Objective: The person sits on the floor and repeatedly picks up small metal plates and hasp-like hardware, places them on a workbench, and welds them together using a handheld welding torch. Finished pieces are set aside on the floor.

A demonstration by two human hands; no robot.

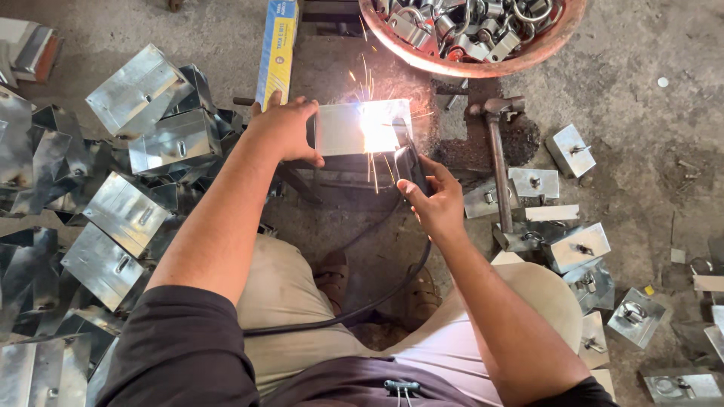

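Steadying a shiny galvanised sheet-metal box [354, 128] on the concrete floor [641, 98], the left hand [285, 128] has its grip pressed against the box's left end, fingers curled over the top edge. The right hand [434, 200] is closed around a dark welding electrode holder [411, 167], with a black cable [362, 301] running from it back between the person's knees. A white-hot arc glares on the right part of the box, throwing sparks outward. The box sits on a low dark stand straight ahead of the knees, near the middle of the floor. A heap of similar folded metal boxes [151, 128] covers the floor to the left. On the right lie a hammer [498, 151] and smaller boxes with ring fittings [577, 247]. A reddish round basin of metal rings [483, 34] stands at the far edge, beside a long blue and yellow carton [277, 45]
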